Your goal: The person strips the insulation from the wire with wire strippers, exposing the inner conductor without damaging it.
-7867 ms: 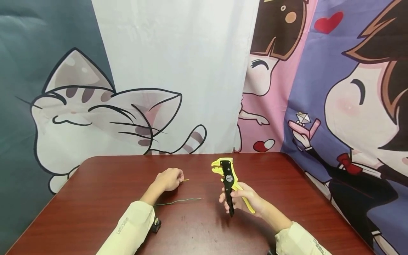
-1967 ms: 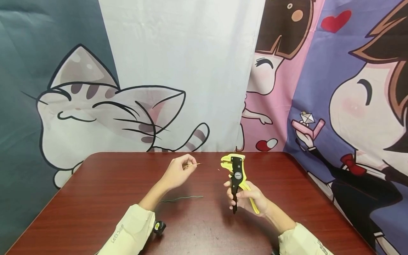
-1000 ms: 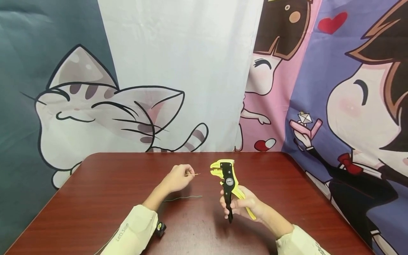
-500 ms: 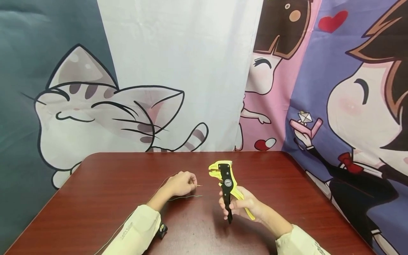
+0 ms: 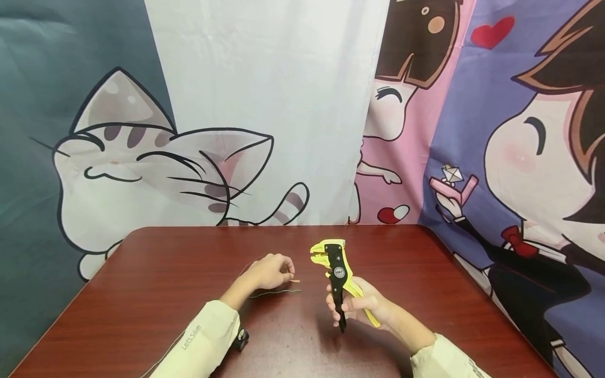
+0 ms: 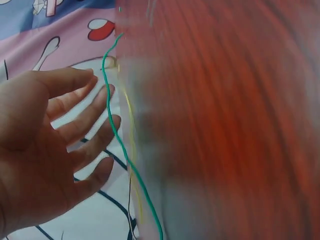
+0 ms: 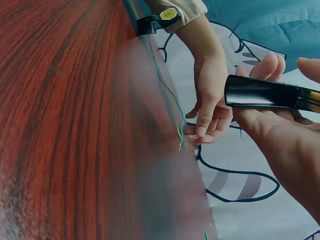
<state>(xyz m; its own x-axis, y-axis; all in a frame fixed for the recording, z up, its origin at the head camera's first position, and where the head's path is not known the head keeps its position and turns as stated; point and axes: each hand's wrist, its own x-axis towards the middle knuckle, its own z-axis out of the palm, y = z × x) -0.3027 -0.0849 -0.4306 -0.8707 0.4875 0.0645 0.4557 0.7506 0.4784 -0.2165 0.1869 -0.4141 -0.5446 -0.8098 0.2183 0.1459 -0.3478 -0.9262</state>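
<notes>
In the head view my left hand (image 5: 271,271) is low over the table, fingers loosely bent. Just beyond its fingertips shows the end of a thin yellow wire (image 5: 295,281), beside a green wire (image 5: 283,291). The left wrist view shows the left hand (image 6: 55,125) with thumb and fingers apart; the green wire (image 6: 116,135) and yellow wire (image 6: 132,120) run past the fingertips, not gripped. My right hand (image 5: 366,307) grips a yellow-and-black wire stripper (image 5: 338,262) upright, its jaws apart and holding nothing. The right wrist view shows its black handle (image 7: 260,93) in the right hand (image 7: 285,145).
A thin wire (image 5: 167,353) trails along the left sleeve to the front edge. The reddish-brown table (image 5: 189,252) ends at a cartoon-printed cloth (image 5: 283,105). A small green scrap (image 7: 206,235) lies near the table edge in the right wrist view. Both sleeves are cream.
My left hand has come down and nearer from its raised pinch on the yellow wire, and has let go of it beside the green wire. The stripper has shifted slightly left and down since two seconds ago.
</notes>
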